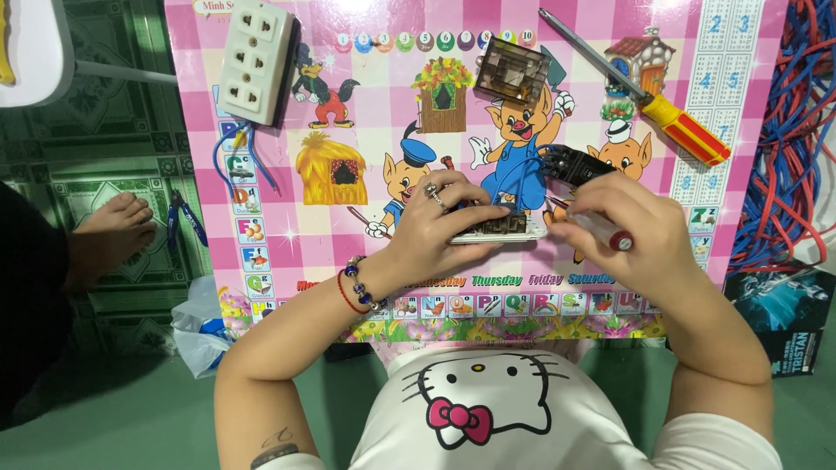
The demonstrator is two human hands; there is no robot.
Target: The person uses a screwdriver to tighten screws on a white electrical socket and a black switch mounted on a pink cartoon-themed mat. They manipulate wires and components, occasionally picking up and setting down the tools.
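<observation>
Lying between hands [531, 222]: socket plate [501, 228], left pinning, right just beside.

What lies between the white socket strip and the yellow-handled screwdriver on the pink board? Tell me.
In the head view, between the white socket strip and the yellow-handled screwdriver lies a small brown see-through square part, resting on the pink board; otherwise only the board's printed cartoon pictures.
</observation>
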